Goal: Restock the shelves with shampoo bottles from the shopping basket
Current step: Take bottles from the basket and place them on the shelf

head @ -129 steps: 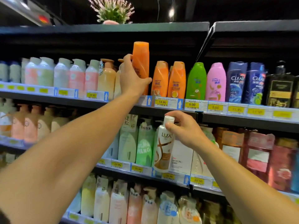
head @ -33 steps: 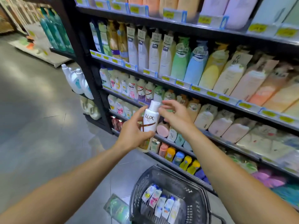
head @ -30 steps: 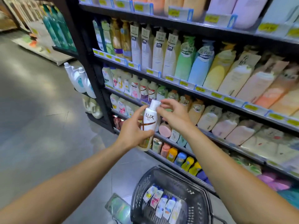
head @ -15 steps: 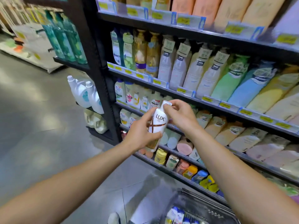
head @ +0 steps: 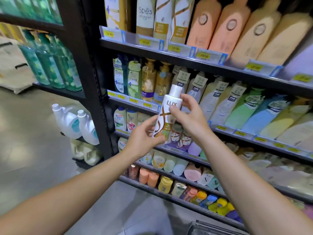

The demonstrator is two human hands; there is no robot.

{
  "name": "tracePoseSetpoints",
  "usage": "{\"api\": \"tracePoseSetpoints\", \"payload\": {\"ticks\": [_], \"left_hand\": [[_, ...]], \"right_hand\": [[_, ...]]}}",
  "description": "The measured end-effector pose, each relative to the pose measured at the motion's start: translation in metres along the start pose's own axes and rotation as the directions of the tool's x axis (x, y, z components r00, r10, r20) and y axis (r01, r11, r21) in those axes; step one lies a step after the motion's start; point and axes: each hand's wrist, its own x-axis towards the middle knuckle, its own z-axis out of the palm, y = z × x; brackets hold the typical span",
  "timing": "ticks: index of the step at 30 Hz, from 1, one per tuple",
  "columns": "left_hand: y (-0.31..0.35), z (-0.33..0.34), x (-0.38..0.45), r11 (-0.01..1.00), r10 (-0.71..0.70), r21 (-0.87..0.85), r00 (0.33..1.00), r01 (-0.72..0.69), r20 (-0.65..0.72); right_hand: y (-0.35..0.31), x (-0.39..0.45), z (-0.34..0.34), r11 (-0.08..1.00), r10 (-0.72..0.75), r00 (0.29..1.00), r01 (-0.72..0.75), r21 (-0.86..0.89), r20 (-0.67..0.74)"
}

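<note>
Both hands (head: 189, 119) grip upright shampoo bottle (head: 166, 114).

The LUX bottle (head: 166, 114) looks like smooth, glossy white plastic with a printed bronze ribbon. At twelve o'clock, peach bottles (head: 218, 24) appear matt plastic. The shelf upright (head: 88, 78) at ten o'clock is black painted metal. The floor (head: 28, 136) at eight o'clock shines, smooth.
</note>
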Motion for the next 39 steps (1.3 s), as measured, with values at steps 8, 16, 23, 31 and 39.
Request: {"api": "tracePoseSetpoints", "payload": {"ticks": [8,16,23,31,39], "left_hand": [[0.052,-0.024,0.059,0.983,0.178,0.053,0.984,-0.177,-0.022],[0.167,-0.066,0.130,0.859,0.480,0.295,0.859,-0.419,-0.179],[0.262,-0.086,0.185,0.680,0.698,0.478,0.691,-0.556,-0.189],[0.319,-0.117,0.252,0.461,0.825,0.694,0.556,-0.553,-0.104],[0.328,-0.133,0.303,0.309,0.858,0.793,0.514,-0.526,0.007]], "right_hand": [[-0.052,0.045,-0.009,0.975,-0.193,0.968,0.170,-0.143,-0.164],[-0.159,0.085,-0.082,0.861,-0.499,0.829,0.444,-0.247,-0.252],[-0.239,0.114,-0.127,0.775,-0.630,0.707,0.539,-0.330,-0.322],[-0.307,0.152,-0.135,0.662,-0.749,0.548,0.628,-0.409,-0.371],[-0.359,0.191,-0.128,0.578,-0.813,0.406,0.651,-0.493,-0.417]]}}
